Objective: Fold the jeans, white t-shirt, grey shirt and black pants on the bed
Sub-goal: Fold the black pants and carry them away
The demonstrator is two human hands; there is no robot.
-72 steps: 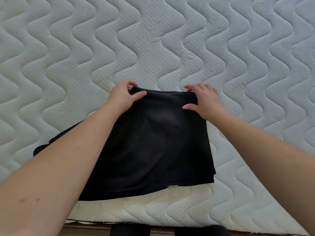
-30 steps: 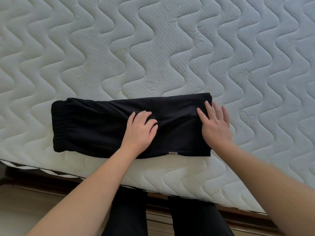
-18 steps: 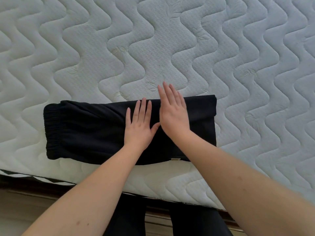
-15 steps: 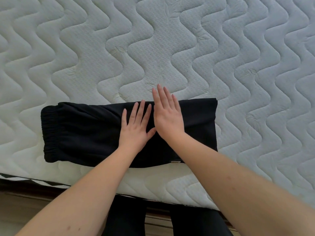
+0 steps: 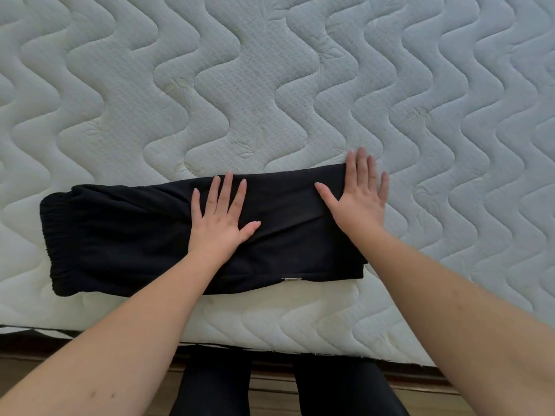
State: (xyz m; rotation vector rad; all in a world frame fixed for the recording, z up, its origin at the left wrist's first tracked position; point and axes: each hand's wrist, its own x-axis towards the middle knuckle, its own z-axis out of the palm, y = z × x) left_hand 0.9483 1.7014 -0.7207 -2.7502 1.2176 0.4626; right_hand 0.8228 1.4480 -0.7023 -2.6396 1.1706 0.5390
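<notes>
The black pants [image 5: 126, 235] lie folded into a long band across the near part of the bed [image 5: 270, 85], with the elastic waistband at the left end. My left hand [image 5: 220, 219] lies flat on the middle of the band, fingers straight and spread. My right hand [image 5: 359, 195] presses flat on the right end, its fingertips reaching past the far edge onto the mattress. A small pale label shows at the pants' near edge. The jeans, white t-shirt and grey shirt are out of view.
The quilted white mattress stretches far and to both sides of the pants. Its near edge [image 5: 270, 343] runs just below the pants, with the wooden floor and my dark-clad legs [image 5: 213, 385] beneath it.
The pants went from a wide fold held at the far edge to a flat long band. In the last half second my right hand slid from the middle to the right end.
</notes>
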